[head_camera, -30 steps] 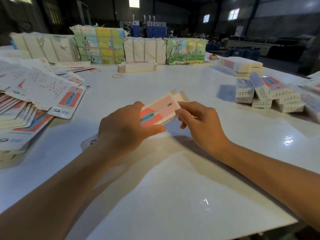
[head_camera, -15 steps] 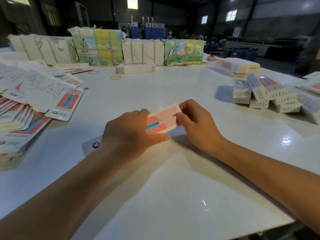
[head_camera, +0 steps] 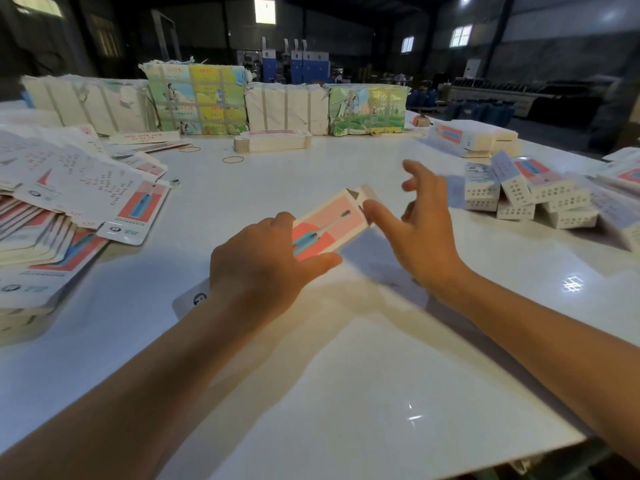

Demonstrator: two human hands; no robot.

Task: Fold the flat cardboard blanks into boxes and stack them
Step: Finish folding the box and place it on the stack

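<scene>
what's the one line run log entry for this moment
step: folding box | left hand: holds half-formed box | right hand: open, off box | finished boxes: piled right | flat blanks: left

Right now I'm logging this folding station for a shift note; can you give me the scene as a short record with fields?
left hand: grips the box in progress
right hand: open, fingers spread beside the box's far end
flat blanks: fanned pile, table's left side
finished boxes: loose heap at right
wrapped bundles: row along the far edge
rubber band: on the white table
</scene>
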